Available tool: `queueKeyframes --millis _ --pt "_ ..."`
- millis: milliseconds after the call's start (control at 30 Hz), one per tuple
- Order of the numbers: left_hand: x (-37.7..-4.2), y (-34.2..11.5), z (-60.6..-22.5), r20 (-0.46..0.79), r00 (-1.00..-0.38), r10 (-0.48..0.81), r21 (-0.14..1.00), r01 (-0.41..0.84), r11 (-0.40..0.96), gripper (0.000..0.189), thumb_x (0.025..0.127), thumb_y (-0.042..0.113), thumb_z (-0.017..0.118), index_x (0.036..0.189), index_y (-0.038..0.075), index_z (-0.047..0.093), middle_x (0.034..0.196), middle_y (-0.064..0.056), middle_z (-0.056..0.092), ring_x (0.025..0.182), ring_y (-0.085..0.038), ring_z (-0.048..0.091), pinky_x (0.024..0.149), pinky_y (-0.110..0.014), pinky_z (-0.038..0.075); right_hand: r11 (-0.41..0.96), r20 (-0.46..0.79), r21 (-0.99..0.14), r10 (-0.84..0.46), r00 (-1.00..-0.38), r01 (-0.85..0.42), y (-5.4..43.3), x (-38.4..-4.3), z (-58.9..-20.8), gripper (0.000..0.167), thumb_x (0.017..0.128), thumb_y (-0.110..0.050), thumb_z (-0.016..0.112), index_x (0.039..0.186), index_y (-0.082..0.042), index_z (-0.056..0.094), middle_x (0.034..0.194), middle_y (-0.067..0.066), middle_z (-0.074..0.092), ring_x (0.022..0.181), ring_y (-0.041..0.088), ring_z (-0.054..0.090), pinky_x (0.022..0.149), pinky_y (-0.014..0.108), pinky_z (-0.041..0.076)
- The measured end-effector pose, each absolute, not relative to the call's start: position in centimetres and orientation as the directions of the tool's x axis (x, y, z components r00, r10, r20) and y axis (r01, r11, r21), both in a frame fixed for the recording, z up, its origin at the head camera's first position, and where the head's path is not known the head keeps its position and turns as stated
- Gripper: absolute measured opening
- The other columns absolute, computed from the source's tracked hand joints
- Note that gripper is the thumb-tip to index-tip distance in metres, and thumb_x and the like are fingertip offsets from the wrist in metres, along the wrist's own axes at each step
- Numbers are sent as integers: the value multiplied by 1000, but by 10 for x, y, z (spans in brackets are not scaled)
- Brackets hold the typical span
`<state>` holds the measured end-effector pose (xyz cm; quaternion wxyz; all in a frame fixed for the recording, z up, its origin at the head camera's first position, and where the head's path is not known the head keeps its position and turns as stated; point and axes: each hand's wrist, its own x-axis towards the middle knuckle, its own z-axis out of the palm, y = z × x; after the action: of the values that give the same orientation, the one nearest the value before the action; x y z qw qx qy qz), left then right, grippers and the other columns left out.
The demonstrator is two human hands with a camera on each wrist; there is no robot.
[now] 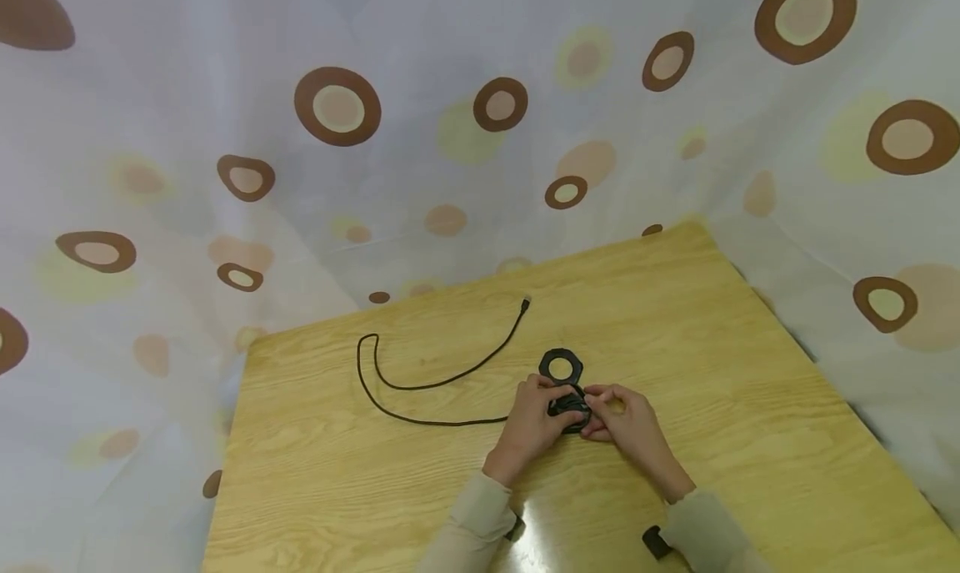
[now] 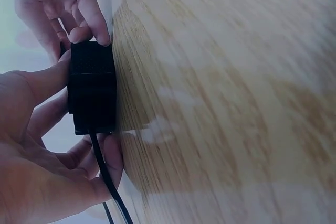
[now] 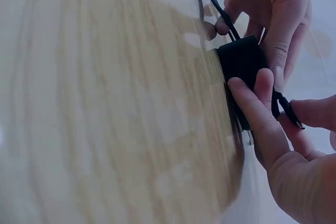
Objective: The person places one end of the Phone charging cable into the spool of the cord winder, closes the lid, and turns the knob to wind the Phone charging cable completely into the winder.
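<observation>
A small black case (image 1: 570, 403) with rounded corners sits on the table between both hands. My left hand (image 1: 531, 423) grips its left side, with fingers behind and thumb in front. At the right side, my right hand (image 1: 628, 427) pinches a thin black cable end (image 3: 292, 113) between thumb and finger, its other fingers touching the case. A black cable (image 1: 450, 424) runs from the case under the left hand, loops left and ends in a plug (image 1: 526, 304). Just beyond the case lies a black octagonal ring (image 1: 577, 367); whether it joins the case, I cannot tell.
The wooden table (image 1: 750, 406) extends to both sides. Behind it hangs a pale sheet (image 1: 420, 173) with brown ring patterns, which also rises along the left and right. Black straps (image 1: 656, 542) sit at the wrists.
</observation>
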<state>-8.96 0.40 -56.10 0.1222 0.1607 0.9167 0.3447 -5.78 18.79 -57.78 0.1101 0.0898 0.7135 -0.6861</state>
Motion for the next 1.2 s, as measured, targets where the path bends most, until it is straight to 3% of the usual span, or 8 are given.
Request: queueKeyframes --millis 300,600,933,1200 --pt "-91 6 -561 -101 -918 385 677 220 703 47 98 38 76 139 15 71 137 -14 56 124 -28 53 99 -39 55 210 -245 -950 -48 -968 230 189 -61 -563 27 108 -16 63 101 10 63 143 32 58 78 25 79 73 30 65" --pt "-89 4 -560 -60 -916 396 653 264 710 45 98 36 76 137 15 73 133 -15 58 119 -28 54 96 -36 54 380 -316 -890 -116 -941 252 188 -71 -549 21 105 -8 63 90 7 62 132 33 66 76 25 80 69 31 64" --pt "-86 4 -561 -63 -915 399 657 263 707 45 99 34 76 138 12 72 134 -16 57 122 -29 55 99 -39 55 489 -374 -833 -156 -914 258 193 -74 -540 24 107 -14 62 91 4 62 83 19 77 73 28 79 67 37 64" --pt "-87 1 -561 -66 -907 416 651 276 707 46 100 37 74 138 13 71 136 -15 56 124 -30 55 100 -38 54 538 -311 -826 -184 -932 169 198 -78 -554 23 109 -21 60 105 1 65 72 11 75 64 21 74 63 32 60"
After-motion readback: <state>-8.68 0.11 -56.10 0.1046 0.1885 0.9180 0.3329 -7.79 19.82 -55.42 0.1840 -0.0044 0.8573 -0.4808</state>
